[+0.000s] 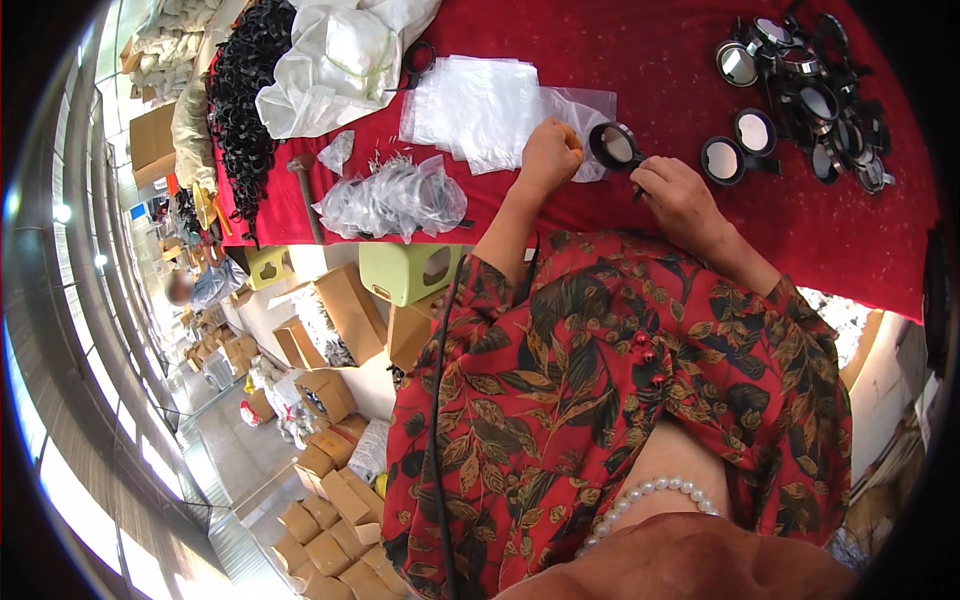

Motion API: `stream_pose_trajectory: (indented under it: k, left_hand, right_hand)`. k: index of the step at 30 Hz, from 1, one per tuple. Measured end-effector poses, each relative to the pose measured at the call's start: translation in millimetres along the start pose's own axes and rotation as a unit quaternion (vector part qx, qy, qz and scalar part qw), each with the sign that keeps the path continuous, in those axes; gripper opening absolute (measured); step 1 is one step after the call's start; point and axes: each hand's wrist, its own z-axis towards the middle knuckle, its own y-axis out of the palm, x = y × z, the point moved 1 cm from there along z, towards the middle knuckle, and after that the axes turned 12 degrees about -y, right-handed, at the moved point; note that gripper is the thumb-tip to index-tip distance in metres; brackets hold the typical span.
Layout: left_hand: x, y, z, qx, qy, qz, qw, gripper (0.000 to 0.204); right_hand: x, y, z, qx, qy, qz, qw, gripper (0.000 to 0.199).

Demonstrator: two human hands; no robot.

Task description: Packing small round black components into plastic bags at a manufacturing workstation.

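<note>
My right hand (677, 195) is closed around the handle of a black-rimmed round glass (613, 146). Its disc points left, over the lower edge of a clear plastic bag (590, 103). At that bag's left side is my left hand (550, 157), its fingers pinched on the film and something orange at the fingertips. A stack of flat clear bags (470, 108) lies just beyond the left hand. Two similar round glasses, one lower (721, 160) and one upper (755, 132), lie to the right of my right hand.
A heap of black-rimmed glasses (815, 95) covers the far right of the red cloth (660, 50). Bagged pieces (395, 200) and a hammer (304, 195) lie left, near a black pile (245, 110) and a white sack (335, 70). Cardboard boxes (335, 550) stand on the floor.
</note>
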Motion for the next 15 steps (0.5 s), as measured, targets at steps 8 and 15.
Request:
stream_pose_trajectory:
  k: [8, 15]
  left_hand:
    - [17, 3, -8, 0.045, 0.065, 0.047, 0.996, 0.006]
    - [23, 13, -14, 0.033, 0.129, 0.051, 0.99, 0.006]
  right_hand:
    - [3, 14, -6, -0.043, -0.016, -0.007, 0.999, 0.015]
    - [13, 23, -7, 0.004, 0.069, 0.064, 0.996, 0.024]
